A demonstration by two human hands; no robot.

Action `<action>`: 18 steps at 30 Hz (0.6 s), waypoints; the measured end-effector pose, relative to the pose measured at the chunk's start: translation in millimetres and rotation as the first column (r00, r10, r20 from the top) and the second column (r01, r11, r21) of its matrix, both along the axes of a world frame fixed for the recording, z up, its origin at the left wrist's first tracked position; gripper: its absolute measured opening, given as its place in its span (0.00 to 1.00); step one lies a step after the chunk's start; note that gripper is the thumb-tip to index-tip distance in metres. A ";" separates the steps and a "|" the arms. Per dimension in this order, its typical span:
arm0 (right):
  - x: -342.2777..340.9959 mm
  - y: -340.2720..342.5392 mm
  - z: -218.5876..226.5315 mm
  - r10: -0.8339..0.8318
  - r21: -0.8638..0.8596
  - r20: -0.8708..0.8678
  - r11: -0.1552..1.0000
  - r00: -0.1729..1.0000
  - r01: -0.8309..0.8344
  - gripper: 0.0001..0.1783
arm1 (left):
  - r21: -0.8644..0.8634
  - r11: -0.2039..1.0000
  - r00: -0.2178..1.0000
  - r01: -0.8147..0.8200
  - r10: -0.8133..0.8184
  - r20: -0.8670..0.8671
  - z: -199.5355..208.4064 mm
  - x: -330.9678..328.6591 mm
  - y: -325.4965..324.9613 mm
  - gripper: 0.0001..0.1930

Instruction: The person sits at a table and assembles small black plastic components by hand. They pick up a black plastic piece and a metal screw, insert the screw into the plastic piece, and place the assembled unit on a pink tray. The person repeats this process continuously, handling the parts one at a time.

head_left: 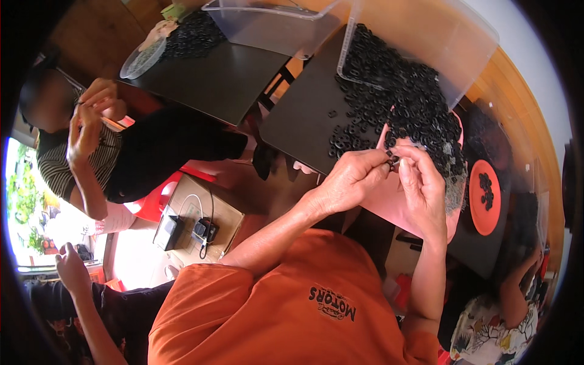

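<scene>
My left hand (356, 177) and my right hand (424, 185) meet over a pink tray (389, 204). Both have their fingertips pinched on small black plastic parts (393, 162), held between the two hands. The fingers partly cover these parts, so their exact shape is unclear. Just beyond my hands spreads a big heap of similar black parts (420, 103), spilling from a tipped clear plastic bin (438, 45) onto the tray and the dark table (298, 121). Tiny greyish, clear-looking pieces (456, 188) lie along the tray's right side, beside my right hand.
An orange plate (485, 213) with several black parts stands at the right. Across a gap on the left, another dark table (201, 79) bears a black heap, a clear bin (267, 27) and a bowl (143, 61). A cardboard box (201, 213) carries small devices. Other people sit on both sides.
</scene>
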State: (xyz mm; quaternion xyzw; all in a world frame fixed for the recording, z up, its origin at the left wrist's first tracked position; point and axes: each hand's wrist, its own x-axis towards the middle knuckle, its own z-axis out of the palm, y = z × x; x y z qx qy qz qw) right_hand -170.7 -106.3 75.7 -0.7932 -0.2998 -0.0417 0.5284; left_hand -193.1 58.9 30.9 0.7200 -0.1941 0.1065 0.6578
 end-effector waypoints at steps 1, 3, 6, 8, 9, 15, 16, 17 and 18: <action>1.8 -0.7 0.4 0.003 -0.001 -0.008 1.000 1.000 -0.003 0.10 | -0.044 0.999 0.997 0.015 -0.018 -0.073 -0.3 -0.3 -0.6 0.09; 4.1 -1.3 0.6 -0.011 0.001 -0.047 1.000 0.999 0.011 0.09 | -0.100 0.995 0.973 0.014 -0.037 -0.228 5.6 -2.9 0.3 0.10; 4.8 -4.5 2.7 0.039 0.073 -0.149 0.997 0.988 -0.029 0.08 | -0.212 0.976 0.948 0.038 -0.103 -0.301 -1.3 -3.7 -2.0 0.10; 6.9 -8.9 1.9 0.077 0.086 -0.193 0.994 0.978 -0.062 0.08 | -0.231 0.972 0.936 0.044 -0.121 -0.331 3.4 -5.0 -4.9 0.10; 7.7 -10.1 2.0 0.105 0.098 -0.210 0.991 0.972 -0.086 0.07 | -0.237 0.969 0.936 0.064 -0.141 -0.323 1.6 -4.0 -3.6 0.10; 8.1 -18.4 -4.4 0.085 0.080 -0.217 0.994 0.973 -0.069 0.06 | -0.167 0.981 0.943 0.104 -0.151 -0.297 0.4 -4.4 -11.8 0.09; 7.9 -19.3 -4.1 0.079 0.049 -0.198 0.996 0.977 -0.070 0.06 | -0.157 0.981 0.941 0.112 -0.156 -0.300 -0.4 -4.4 -11.8 0.09; 7.3 -20.2 -3.3 0.072 0.018 -0.179 0.997 0.981 -0.070 0.05 | -0.140 0.982 0.938 0.128 -0.166 -0.305 -0.6 -4.5 -11.7 0.09; 6.1 -21.3 -4.1 0.067 -0.013 -0.163 0.997 0.984 -0.070 0.05 | -0.124 0.982 0.933 0.143 -0.176 -0.313 -1.9 -5.5 -12.0 0.09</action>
